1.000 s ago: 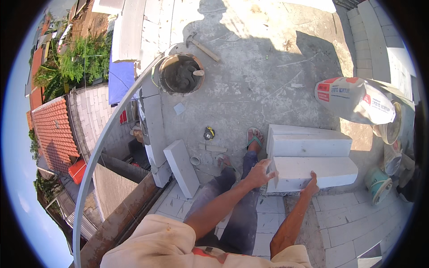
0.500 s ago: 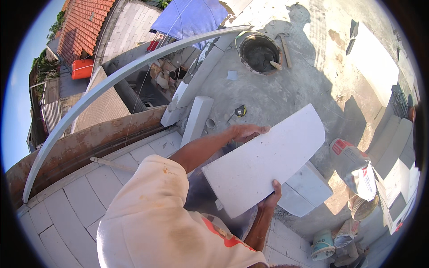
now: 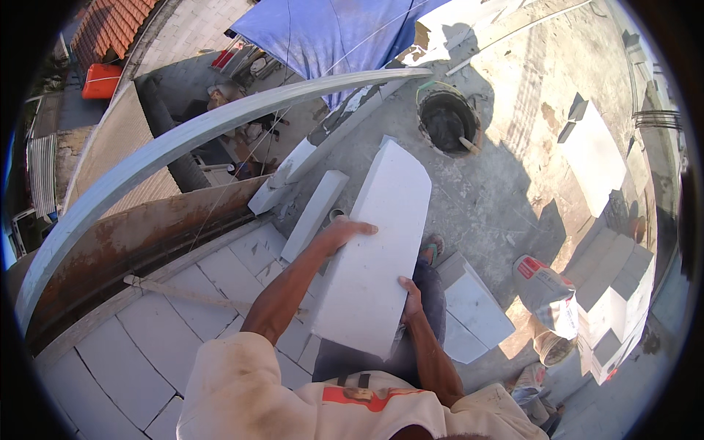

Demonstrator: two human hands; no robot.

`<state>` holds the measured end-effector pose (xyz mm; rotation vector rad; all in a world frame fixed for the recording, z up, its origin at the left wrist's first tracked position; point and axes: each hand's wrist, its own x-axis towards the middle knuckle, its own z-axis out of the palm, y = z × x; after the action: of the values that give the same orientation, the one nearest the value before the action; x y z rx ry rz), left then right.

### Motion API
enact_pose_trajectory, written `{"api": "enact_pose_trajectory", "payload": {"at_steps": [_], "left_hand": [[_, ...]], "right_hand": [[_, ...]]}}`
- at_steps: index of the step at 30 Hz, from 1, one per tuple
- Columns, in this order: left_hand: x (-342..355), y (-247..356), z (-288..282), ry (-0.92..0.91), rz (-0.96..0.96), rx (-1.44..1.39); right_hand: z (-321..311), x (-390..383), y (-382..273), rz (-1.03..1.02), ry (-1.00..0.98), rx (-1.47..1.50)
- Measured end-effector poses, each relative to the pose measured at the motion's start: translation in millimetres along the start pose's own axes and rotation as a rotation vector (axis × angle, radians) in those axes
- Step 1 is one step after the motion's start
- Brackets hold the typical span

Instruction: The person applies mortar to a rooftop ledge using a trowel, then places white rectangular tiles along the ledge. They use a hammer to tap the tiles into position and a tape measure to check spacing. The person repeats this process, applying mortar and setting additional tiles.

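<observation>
The left hand [image 3: 347, 235] grasps the left long side of a big white block [image 3: 389, 242], its thumb laid over the broad face, while the right hand [image 3: 411, 299] grips the opposite edge lower down, thumb on the face and the other fingers mostly out of sight. The block is in the middle of the frame, held above the person's legs, its length running from lower centre toward upper centre and leaning a little rightward, with the far right corner cut off at a slant. Just left of it, a narrower white block [image 3: 315, 215] lies at an angle, a small cup [image 3: 336, 214] beside its upper part. To the right of the block, a sandalled foot [image 3: 434, 248] shows on the concrete floor [image 3: 484, 202], and beyond it are more white blocks [image 3: 475, 312] lying side by side. Farther right stand a printed bag [image 3: 544, 290] and a bucket [image 3: 551, 348] near its lower end. At upper centre, a round container [image 3: 479, 121] holds dark grey mortar [image 3: 444, 126], with a pale handle [image 3: 469, 145] sticking out over its rim. Flat pale blocks [image 3: 139, 348] cover the lower left, where a wooden stick [image 3: 191, 295] lies across them. A curved grey bar [image 3: 220, 121] sweeps over the left half, and a blue tarp [image 3: 330, 37] spreads at the top. An orange container [image 3: 101, 81] sits at upper left, by a tiled roof [image 3: 110, 29].
</observation>
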<state>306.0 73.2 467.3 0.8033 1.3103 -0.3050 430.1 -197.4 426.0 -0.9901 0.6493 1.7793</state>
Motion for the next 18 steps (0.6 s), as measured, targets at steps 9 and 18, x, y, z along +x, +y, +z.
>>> {"api": "enact_pose_trajectory", "payload": {"at_steps": [9,18], "left_hand": [[35,20,-102,0.588,0.027,0.556],[99,97,-168,0.837,0.085,0.767]], "right_hand": [[35,39,-55,-0.046,-0.238,-1.298],[35,28,-194,-0.220,-0.336,-1.728]]}}
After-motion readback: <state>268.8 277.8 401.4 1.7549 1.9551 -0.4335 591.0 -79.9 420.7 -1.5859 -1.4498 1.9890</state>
